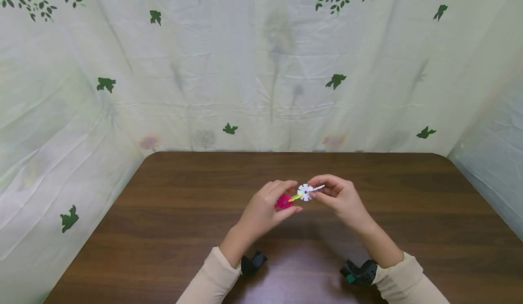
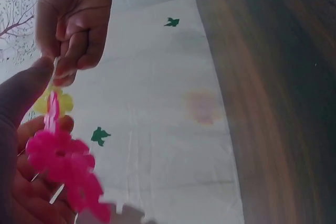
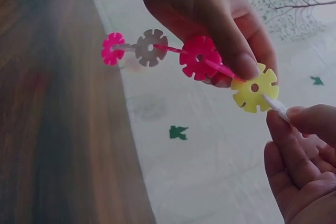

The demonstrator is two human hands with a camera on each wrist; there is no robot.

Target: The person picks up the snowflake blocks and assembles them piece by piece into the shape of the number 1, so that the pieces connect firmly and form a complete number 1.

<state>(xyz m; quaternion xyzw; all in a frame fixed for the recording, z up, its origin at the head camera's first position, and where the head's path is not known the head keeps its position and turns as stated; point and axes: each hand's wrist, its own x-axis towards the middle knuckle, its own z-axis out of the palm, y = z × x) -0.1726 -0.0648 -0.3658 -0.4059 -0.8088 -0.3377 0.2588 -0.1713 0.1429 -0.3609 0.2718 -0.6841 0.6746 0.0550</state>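
Observation:
Both hands hold a chain of notched plastic snowflake discs above the table. My left hand grips the chain at its pink discs, with the thumb lying close to the yellow disc. Beyond the yellow one, a white disc faces the head camera. Fingertips of my right hand pinch the white end of the chain, where a pale disc appears edge-on. A greyish disc and another pink disc trail from the left hand's side. Left fingers partly hide the pink part in the head view.
Under the hands is a dark brown wooden table. A pale curtain printed with leaves and green birds hangs behind and at both sides. Black camera mounts sit on the left wrist and right wrist.

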